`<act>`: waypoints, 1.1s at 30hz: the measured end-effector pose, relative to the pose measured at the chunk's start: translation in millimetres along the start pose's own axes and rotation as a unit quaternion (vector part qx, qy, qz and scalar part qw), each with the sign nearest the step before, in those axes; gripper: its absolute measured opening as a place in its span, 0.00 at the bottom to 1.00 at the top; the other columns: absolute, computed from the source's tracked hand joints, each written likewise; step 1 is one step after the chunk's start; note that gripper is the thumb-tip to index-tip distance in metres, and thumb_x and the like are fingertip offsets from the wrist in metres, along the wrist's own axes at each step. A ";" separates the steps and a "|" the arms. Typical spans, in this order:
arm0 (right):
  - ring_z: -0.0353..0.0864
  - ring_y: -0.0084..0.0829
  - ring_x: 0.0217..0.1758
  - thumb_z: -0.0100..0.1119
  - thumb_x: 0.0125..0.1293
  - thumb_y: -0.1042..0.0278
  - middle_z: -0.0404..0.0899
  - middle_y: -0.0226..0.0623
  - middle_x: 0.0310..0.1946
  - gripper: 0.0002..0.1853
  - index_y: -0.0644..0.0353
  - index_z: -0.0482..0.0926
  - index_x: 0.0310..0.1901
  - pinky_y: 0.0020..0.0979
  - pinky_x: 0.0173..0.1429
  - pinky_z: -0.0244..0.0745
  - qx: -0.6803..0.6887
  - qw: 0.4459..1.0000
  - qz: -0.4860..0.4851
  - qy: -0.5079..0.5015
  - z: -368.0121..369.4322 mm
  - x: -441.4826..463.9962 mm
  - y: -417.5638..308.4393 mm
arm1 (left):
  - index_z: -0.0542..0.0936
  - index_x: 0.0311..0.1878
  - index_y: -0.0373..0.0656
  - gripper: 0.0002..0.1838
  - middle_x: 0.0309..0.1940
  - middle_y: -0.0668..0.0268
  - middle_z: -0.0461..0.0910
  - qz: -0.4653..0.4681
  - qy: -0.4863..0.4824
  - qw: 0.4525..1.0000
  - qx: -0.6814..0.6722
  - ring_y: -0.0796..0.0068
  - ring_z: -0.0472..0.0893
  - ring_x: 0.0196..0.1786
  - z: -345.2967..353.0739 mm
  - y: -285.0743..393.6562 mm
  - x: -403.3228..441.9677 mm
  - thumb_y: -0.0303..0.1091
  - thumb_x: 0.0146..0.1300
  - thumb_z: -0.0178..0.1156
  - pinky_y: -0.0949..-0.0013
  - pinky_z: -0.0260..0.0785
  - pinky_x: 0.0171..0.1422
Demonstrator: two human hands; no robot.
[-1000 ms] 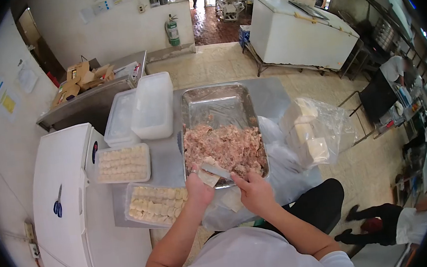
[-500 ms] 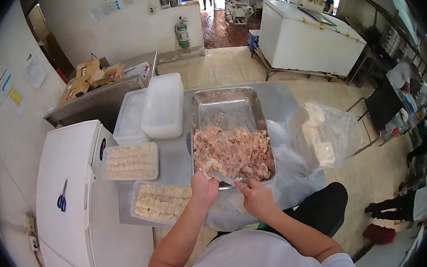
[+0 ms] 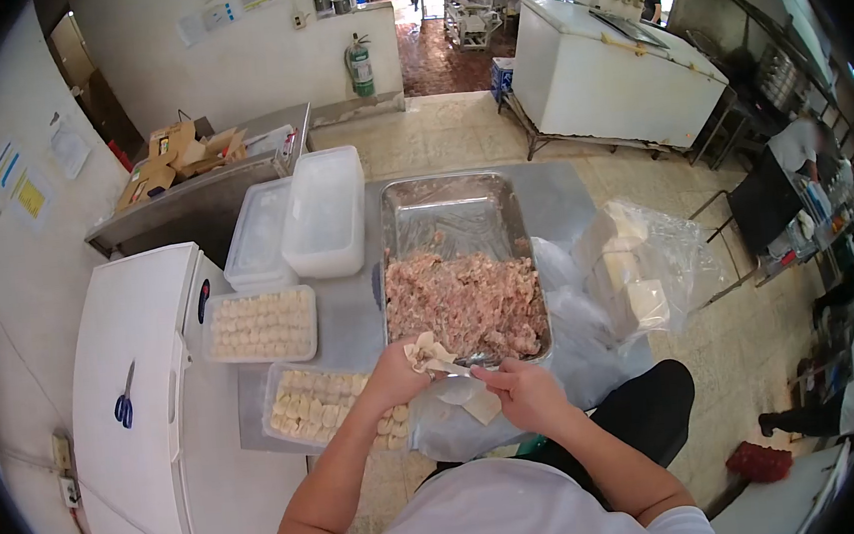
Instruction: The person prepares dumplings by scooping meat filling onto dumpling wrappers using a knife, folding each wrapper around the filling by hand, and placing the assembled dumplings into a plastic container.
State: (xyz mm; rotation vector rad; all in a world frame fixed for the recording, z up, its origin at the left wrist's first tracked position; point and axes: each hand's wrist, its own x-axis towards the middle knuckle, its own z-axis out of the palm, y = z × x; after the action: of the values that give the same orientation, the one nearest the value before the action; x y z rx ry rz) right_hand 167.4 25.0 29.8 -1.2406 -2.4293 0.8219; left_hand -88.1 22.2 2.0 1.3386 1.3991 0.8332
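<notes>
My left hand (image 3: 393, 374) cups a thin pale dumpling wrapper (image 3: 427, 349) with its edges folded upward. In my right hand (image 3: 529, 395) is a knife (image 3: 450, 369) with a flat metal blade, its tip against the wrapper. Just beyond both hands, a steel tray (image 3: 385, 232) lined with plastic film holds pink ground meat filling (image 3: 465, 299). A square wrapper (image 3: 483, 405) lies on plastic near my right hand. Under my left forearm, a plastic container (image 3: 270, 412) holds rows of filled dumplings (image 3: 309, 405), partly hidden by the arm.
Another container of dumplings (image 3: 263, 323) sits at the left, with lidded plastic boxes (image 3: 323, 215) behind it. Bagged wrapper stacks (image 3: 627, 261) stand right of the tray. Scissors (image 3: 126, 396) lie on a white fridge (image 3: 130, 320). A white chest freezer (image 3: 613, 77) and other people are farther off.
My left hand has turned and moved slightly, bringing the wrapper into fuller view. The knife has drawn back from the meat's edge, and the square wrapper now shows between my hands.
</notes>
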 end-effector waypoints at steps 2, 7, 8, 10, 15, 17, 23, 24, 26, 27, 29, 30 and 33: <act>0.83 0.46 0.39 0.62 0.66 0.70 0.82 0.41 0.35 0.18 0.43 0.87 0.55 0.42 0.43 0.78 -0.060 0.998 -0.015 -0.012 -22.0 0.3 -12.6 | 0.84 0.45 0.40 0.17 0.39 0.61 0.87 0.045 0.001 0.997 0.056 0.74 0.84 0.41 -1.8 10.6 -3.1 0.31 0.53 0.77 0.68 0.75 0.48; 0.83 0.39 0.35 0.64 0.64 0.72 0.81 0.41 0.32 0.18 0.46 0.87 0.55 0.38 0.37 0.76 -0.027 0.999 -0.004 -0.031 -62.5 -13.0 5.1 | 0.82 0.38 0.42 0.13 0.32 0.69 0.83 0.111 0.037 0.990 0.084 0.79 0.80 0.36 3.5 0.6 -9.0 0.32 0.54 0.78 0.69 0.74 0.43; 0.81 0.35 0.33 0.65 0.64 0.72 0.81 0.39 0.31 0.18 0.48 0.87 0.55 0.36 0.36 0.75 0.009 1.000 0.018 -0.017 -62.0 -13.3 5.7 | 0.82 0.37 0.42 0.13 0.32 0.70 0.83 0.098 0.042 0.992 0.062 0.79 0.80 0.36 6.6 -3.1 -10.3 0.32 0.55 0.77 0.69 0.74 0.43; 0.79 0.27 0.29 0.67 0.63 0.72 0.81 0.35 0.28 0.18 0.51 0.87 0.56 0.32 0.34 0.73 0.080 0.995 0.064 0.011 -55.3 -18.3 9.1 | 0.81 0.36 0.42 0.11 0.32 0.71 0.82 0.072 0.051 0.996 0.017 0.79 0.80 0.36 16.1 -4.3 -12.8 0.31 0.55 0.76 0.69 0.73 0.42; 0.71 0.17 0.28 0.69 0.65 0.68 0.79 0.27 0.25 0.12 0.62 0.87 0.47 0.28 0.34 0.69 0.347 0.922 0.170 0.012 23.9 -14.1 7.0 | 0.83 0.40 0.41 0.12 0.33 0.67 0.84 0.072 -0.027 0.992 -0.102 0.77 0.80 0.37 47.0 -21.2 -23.6 0.34 0.59 0.76 0.67 0.74 0.43; 0.72 0.18 0.29 0.68 0.66 0.66 0.80 0.27 0.26 0.11 0.65 0.87 0.44 0.29 0.35 0.70 0.348 0.922 0.169 0.001 25.7 -5.0 5.2 | 0.85 0.43 0.41 0.13 0.34 0.67 0.85 0.079 -0.041 0.993 -0.075 0.77 0.81 0.38 51.5 -15.2 -24.1 0.36 0.59 0.76 0.67 0.74 0.44; 0.79 0.21 0.32 0.63 0.68 0.71 0.85 0.34 0.28 0.09 0.69 0.86 0.39 0.26 0.39 0.76 0.405 0.897 0.158 -0.084 17.6 0.8 -8.7 | 0.86 0.44 0.41 0.12 0.35 0.66 0.86 -0.004 -0.101 0.994 0.052 0.76 0.80 0.37 50.1 13.6 -44.5 0.36 0.61 0.73 0.69 0.73 0.46; 0.81 0.20 0.32 0.61 0.69 0.72 0.85 0.33 0.28 0.08 0.70 0.85 0.39 0.25 0.41 0.77 0.377 0.911 0.156 -0.062 18.3 1.9 -11.2 | 0.86 0.43 0.41 0.12 0.35 0.65 0.86 -0.010 -0.098 0.995 0.010 0.76 0.80 0.37 51.8 8.2 -45.0 0.36 0.61 0.73 0.68 0.74 0.46; 0.79 0.20 0.31 0.62 0.70 0.70 0.84 0.31 0.27 0.09 0.69 0.86 0.38 0.25 0.39 0.75 0.370 0.918 0.145 -0.007 23.1 3.0 -10.1 | 0.86 0.42 0.41 0.12 0.34 0.65 0.86 0.001 -0.082 0.995 -0.049 0.77 0.80 0.37 54.2 -8.4 -45.5 0.38 0.62 0.73 0.68 0.73 0.45; 0.79 0.19 0.31 0.62 0.70 0.69 0.84 0.30 0.26 0.10 0.68 0.86 0.37 0.25 0.38 0.75 0.367 0.919 0.141 0.019 24.8 4.7 -9.7 | 0.86 0.42 0.41 0.12 0.33 0.65 0.86 0.018 -0.069 0.995 -0.066 0.77 0.80 0.38 54.0 -15.8 -45.0 0.38 0.63 0.72 0.68 0.73 0.45; 0.76 0.19 0.29 0.63 0.71 0.66 0.82 0.29 0.25 0.11 0.67 0.86 0.36 0.26 0.35 0.72 0.348 0.926 0.144 0.018 23.6 7.1 -3.1 | 0.86 0.41 0.39 0.12 0.32 0.65 0.86 0.025 -0.023 0.999 -0.039 0.78 0.79 0.36 50.8 -26.3 -47.8 0.39 0.64 0.71 0.68 0.73 0.43; 0.75 0.18 0.29 0.64 0.71 0.65 0.81 0.28 0.24 0.12 0.66 0.86 0.36 0.26 0.34 0.71 0.339 0.929 0.147 0.016 23.3 6.5 -0.5 | 0.86 0.40 0.38 0.12 0.31 0.64 0.85 0.014 0.010 1.000 0.005 0.78 0.79 0.34 47.1 -24.0 -52.3 0.39 0.65 0.71 0.67 0.73 0.41; 0.72 0.17 0.27 0.65 0.71 0.62 0.80 0.27 0.23 0.13 0.65 0.86 0.34 0.28 0.32 0.67 0.331 0.929 0.162 0.008 19.4 6.8 -3.1 | 0.86 0.38 0.38 0.11 0.26 0.64 0.84 -0.041 0.106 0.993 0.029 0.78 0.78 0.29 37.4 -40.9 -60.4 0.38 0.67 0.68 0.66 0.72 0.35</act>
State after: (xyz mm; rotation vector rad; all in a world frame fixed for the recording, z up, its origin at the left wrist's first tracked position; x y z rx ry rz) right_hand 151.9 22.2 16.4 -1.3460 -1.6945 1.5477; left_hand -70.7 -48.6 -35.3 1.2539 1.6435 0.9065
